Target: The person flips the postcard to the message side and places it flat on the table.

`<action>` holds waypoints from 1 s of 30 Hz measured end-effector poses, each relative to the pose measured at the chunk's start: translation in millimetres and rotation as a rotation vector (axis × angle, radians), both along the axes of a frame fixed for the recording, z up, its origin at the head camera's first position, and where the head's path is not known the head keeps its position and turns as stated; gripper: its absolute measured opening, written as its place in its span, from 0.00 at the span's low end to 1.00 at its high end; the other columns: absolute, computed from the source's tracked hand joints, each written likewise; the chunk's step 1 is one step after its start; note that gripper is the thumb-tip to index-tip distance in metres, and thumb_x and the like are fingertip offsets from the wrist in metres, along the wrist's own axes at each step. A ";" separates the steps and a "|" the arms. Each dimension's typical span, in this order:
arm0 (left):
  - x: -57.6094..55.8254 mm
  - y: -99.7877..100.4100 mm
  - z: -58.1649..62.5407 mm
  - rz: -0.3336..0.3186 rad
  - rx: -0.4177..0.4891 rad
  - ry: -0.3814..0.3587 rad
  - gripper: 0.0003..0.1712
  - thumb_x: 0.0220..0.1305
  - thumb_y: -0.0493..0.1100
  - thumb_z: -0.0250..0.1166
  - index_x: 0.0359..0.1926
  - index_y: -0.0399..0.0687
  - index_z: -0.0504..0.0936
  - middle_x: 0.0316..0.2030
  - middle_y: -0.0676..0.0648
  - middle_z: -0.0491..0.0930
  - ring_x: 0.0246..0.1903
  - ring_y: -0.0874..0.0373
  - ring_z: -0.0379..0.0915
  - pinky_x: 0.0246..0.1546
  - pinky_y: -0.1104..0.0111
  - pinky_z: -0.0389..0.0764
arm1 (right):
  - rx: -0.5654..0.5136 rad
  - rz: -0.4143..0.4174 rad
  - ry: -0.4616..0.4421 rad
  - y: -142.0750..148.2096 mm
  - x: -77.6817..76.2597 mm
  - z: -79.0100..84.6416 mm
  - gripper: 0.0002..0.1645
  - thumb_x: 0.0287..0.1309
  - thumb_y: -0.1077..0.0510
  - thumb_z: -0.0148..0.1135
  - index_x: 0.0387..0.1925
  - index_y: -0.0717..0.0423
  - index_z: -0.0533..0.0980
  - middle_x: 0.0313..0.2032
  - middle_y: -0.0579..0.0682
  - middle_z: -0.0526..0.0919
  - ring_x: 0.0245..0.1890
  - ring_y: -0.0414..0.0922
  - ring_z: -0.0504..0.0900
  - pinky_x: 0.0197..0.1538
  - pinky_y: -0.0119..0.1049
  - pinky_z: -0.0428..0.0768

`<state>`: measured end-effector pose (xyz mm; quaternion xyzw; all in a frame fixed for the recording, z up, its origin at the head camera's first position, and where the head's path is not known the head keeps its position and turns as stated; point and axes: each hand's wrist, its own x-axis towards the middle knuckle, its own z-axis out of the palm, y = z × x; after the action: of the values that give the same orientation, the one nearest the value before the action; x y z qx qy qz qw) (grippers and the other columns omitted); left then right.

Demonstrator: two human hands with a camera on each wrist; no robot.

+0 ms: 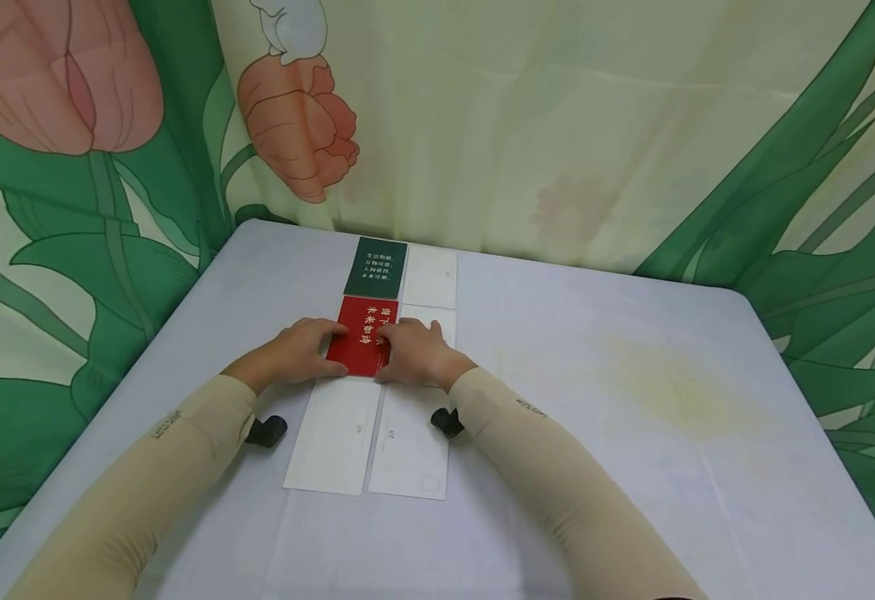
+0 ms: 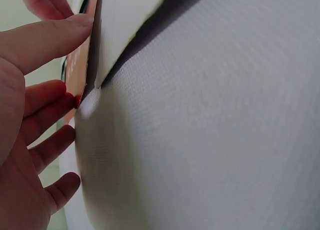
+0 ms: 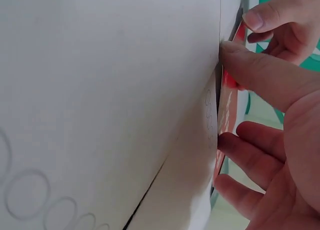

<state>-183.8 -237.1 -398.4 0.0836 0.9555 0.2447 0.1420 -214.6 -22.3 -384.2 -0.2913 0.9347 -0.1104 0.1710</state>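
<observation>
- Head view: see the red rectangular card with white lettering (image 1: 355, 354) in the left column on the white-covered desk (image 1: 595, 508), between the dark-green rectangular card with white lettering (image 1: 375, 268) and a near-side white rectangular card (image 1: 332, 437). Held at its left edge by the left hand (image 1: 298, 350), at its right by the right hand (image 1: 422, 350), with fingers bent and thumbs at the near corners. Probably best to square it against the green edge, steering equally from both sides.
- Left wrist view: note the thumb on the card's near edge, fingers half curled and spread. Mind the white corner just beside; avoid nudging it. Cannot tell whether fully flat or slightly raised.
- Right wrist view: note the thumb near the seam between red and white, fingers loosely bent. To release well, lift fingertips straight up, without dragging.
</observation>
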 end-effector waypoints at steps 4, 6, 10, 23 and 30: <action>0.0 1.1 1.7 -0.008 -0.006 -0.001 0.50 0.49 0.48 0.79 0.70 0.39 0.68 0.65 0.35 0.68 0.65 0.37 0.60 0.57 0.46 0.75 | 0.004 0.002 0.010 0.6 0.0 -0.9 0.45 0.52 0.42 0.74 0.70 0.46 0.69 0.61 0.49 0.75 0.67 0.49 0.64 0.68 0.63 0.58; 0.1 1.3 1.5 -0.005 -0.011 -0.002 0.49 0.49 0.47 0.79 0.71 0.39 0.68 0.65 0.35 0.68 0.65 0.37 0.60 0.57 0.46 0.75 | -0.003 0.002 0.016 0.7 0.6 -1.2 0.44 0.52 0.42 0.74 0.69 0.46 0.70 0.61 0.49 0.75 0.68 0.49 0.63 0.68 0.64 0.56; 1.0 1.6 1.3 -0.002 -0.017 -0.001 0.50 0.49 0.48 0.79 0.71 0.41 0.68 0.66 0.36 0.68 0.64 0.38 0.61 0.56 0.46 0.76 | -0.009 0.007 0.037 0.5 1.9 -2.4 0.41 0.53 0.42 0.72 0.68 0.47 0.72 0.60 0.49 0.76 0.69 0.49 0.62 0.69 0.65 0.53; 3.4 2.5 6.2 -0.013 -0.033 -0.004 0.51 0.49 0.52 0.77 0.72 0.43 0.67 0.66 0.36 0.68 0.64 0.39 0.62 0.57 0.42 0.74 | -0.051 0.022 0.013 2.9 0.4 -0.3 0.39 0.54 0.44 0.68 0.67 0.51 0.72 0.61 0.50 0.76 0.67 0.48 0.65 0.71 0.62 0.52; 3.6 3.1 2.3 0.010 -0.019 0.024 0.44 0.55 0.53 0.71 0.70 0.40 0.69 0.65 0.36 0.69 0.61 0.40 0.64 0.57 0.41 0.72 | -0.045 0.040 0.028 4.5 -1.2 -2.1 0.36 0.57 0.47 0.68 0.67 0.51 0.72 0.60 0.50 0.77 0.64 0.48 0.68 0.70 0.62 0.54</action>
<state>-180.2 -234.0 -396.1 0.0804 0.9598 0.2355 0.1302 -215.8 -17.8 -386.4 -0.3151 0.9283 -0.1238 0.1536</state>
